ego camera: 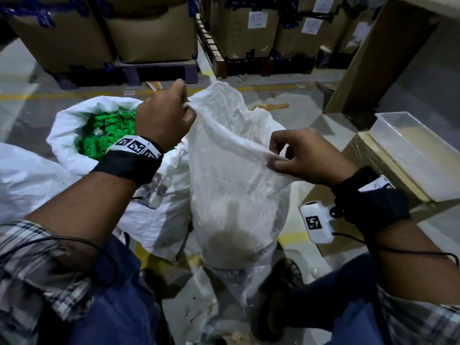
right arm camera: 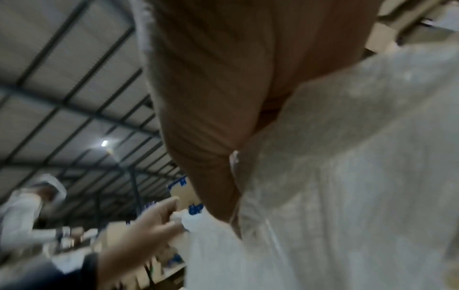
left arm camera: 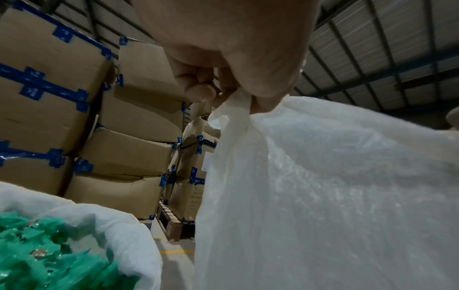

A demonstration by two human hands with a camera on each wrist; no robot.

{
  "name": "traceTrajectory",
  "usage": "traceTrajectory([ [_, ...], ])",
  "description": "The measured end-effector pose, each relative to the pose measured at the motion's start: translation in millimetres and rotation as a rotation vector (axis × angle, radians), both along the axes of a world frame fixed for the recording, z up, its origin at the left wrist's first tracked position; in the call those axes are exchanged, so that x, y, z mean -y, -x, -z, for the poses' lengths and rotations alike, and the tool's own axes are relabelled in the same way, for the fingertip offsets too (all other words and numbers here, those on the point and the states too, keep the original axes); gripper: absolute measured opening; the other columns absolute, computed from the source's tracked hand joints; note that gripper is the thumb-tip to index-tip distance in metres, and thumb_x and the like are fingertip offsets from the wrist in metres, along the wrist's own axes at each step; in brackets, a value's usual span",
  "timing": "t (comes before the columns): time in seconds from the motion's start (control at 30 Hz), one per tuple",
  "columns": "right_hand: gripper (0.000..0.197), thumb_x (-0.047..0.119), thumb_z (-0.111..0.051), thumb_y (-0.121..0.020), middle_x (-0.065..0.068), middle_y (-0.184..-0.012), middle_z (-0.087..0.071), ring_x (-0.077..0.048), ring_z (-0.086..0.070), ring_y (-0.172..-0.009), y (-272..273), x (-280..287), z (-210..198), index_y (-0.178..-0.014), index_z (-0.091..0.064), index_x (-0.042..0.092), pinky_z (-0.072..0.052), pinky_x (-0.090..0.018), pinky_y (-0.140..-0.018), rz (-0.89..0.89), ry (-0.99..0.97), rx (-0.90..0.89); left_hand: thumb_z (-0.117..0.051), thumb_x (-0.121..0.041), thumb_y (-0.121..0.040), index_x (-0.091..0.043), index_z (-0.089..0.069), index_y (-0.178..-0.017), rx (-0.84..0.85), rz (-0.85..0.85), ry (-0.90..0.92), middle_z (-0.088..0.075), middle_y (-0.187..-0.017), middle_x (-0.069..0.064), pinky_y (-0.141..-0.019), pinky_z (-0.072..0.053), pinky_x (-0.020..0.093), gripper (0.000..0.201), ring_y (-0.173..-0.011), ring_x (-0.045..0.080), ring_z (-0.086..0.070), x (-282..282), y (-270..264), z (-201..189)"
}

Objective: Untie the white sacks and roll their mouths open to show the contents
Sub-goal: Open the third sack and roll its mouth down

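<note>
A tall white woven sack [ego camera: 236, 185] stands on the floor between my knees, its loose upper cloth pulled up. My left hand [ego camera: 171, 113] pinches the top edge of that sack [left arm camera: 236, 106] at its far left corner. My right hand [ego camera: 298, 155] pinches the near right part of the same edge, and the cloth [right arm camera: 347, 176] drapes beside it. The mouth is stretched between both hands, and I cannot see what is inside. To the left, a second white sack [ego camera: 74, 125] sits with its mouth rolled down, showing green packets [ego camera: 107, 130] that also appear [left arm camera: 49, 255] in the left wrist view.
Stacked cardboard boxes [ego camera: 149, 28] with blue tape stand on pallets behind the sacks. A clear plastic tub [ego camera: 408, 150] rests on a carton at right. Another white sack [ego camera: 25, 175] lies at the left edge. A person in white [right arm camera: 27, 213] works in the background.
</note>
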State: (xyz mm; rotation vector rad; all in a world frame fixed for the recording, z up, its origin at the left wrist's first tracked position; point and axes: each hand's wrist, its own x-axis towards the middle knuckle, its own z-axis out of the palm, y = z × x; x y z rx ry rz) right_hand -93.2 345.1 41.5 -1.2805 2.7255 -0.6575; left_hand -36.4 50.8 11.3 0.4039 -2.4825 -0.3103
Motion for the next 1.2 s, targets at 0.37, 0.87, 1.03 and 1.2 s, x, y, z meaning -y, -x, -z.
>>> traceTrajectory([
  [0.37, 0.011, -0.001, -0.054, -0.088, -0.005, -0.102, -0.064, -0.03, -0.053, -0.06, 8, 4, 9, -0.089, -0.06, 0.009, -0.041, -0.035, -0.044, -0.026, -0.007, -0.733, -0.04, -0.066, -0.097, -0.031, -0.067, -0.118, 0.193, 0.542, 0.408, -0.058, -0.141, -0.006, -0.123, -0.019, 0.048, 0.049, -0.144, 0.029, -0.038, -55, -26, -22],
  [0.87, 0.019, -0.005, -0.052, -0.091, -0.013, -0.154, -0.045, -0.033, -0.066, -0.108, 1, 15, 29, -0.087, -0.063, 0.01, -0.048, -0.037, -0.049, -0.104, 0.052, -0.847, -0.066, -0.039, -0.083, -0.023, -0.059, -0.073, 0.283, 0.628, 0.358, -0.062, -0.114, -0.004, -0.084, -0.045, 0.04, 0.02, -0.107, 0.026, -0.057, -70, -13, -6],
  [1.03, 0.023, 0.0, -0.052, -0.093, -0.007, -0.146, -0.055, -0.03, -0.067, -0.071, 4, 17, 33, -0.103, -0.065, 0.016, -0.038, -0.031, -0.044, 0.022, -0.067, -0.757, -0.053, -0.024, -0.089, -0.016, -0.051, -0.086, 0.283, 0.379, 0.247, -0.062, -0.084, 0.011, -0.06, -0.03, 0.038, 0.009, -0.081, 0.038, -0.059, -79, -5, -3],
  [1.2, 0.033, 0.003, -0.059, -0.089, -0.001, -0.102, -0.065, -0.032, -0.057, -0.068, 22, 4, 30, -0.116, -0.052, 0.022, -0.044, -0.039, -0.057, -0.029, -0.018, -0.463, -0.052, -0.019, -0.094, -0.016, -0.04, -0.086, 0.278, 0.388, 0.057, -0.06, -0.087, 0.015, -0.064, -0.027, 0.037, 0.015, -0.085, 0.039, -0.057, -77, 2, 7],
])
